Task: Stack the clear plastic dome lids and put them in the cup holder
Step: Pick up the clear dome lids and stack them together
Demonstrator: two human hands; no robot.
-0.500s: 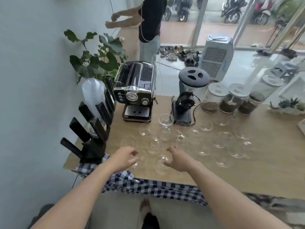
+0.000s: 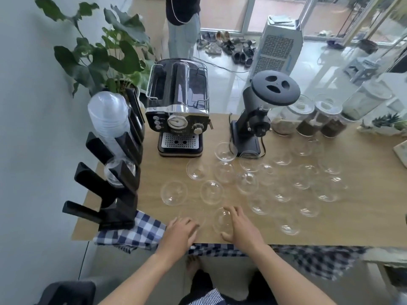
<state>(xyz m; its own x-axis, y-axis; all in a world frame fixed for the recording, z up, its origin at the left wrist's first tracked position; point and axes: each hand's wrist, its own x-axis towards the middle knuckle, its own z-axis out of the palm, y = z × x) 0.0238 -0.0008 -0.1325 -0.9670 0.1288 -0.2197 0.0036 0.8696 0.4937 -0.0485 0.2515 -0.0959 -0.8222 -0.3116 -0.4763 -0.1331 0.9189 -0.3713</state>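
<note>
Head view: the right hand [image 2: 241, 227] cups a dome lid [image 2: 222, 221] near the surface's [image 2: 352, 227] front edge. The left hand [image 2: 180, 231], fingers loosely spread and empty, rests beside it, bare wood to the right.

I see clear dome lids [image 2: 246, 182] scattered singly across the table — the black cup holder [image 2: 114, 172] at nine o'clock holds a stack.

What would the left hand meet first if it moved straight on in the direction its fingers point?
Probably the faint dome lid just past the left hand; blur hides whether the fingers already touch it.
</note>
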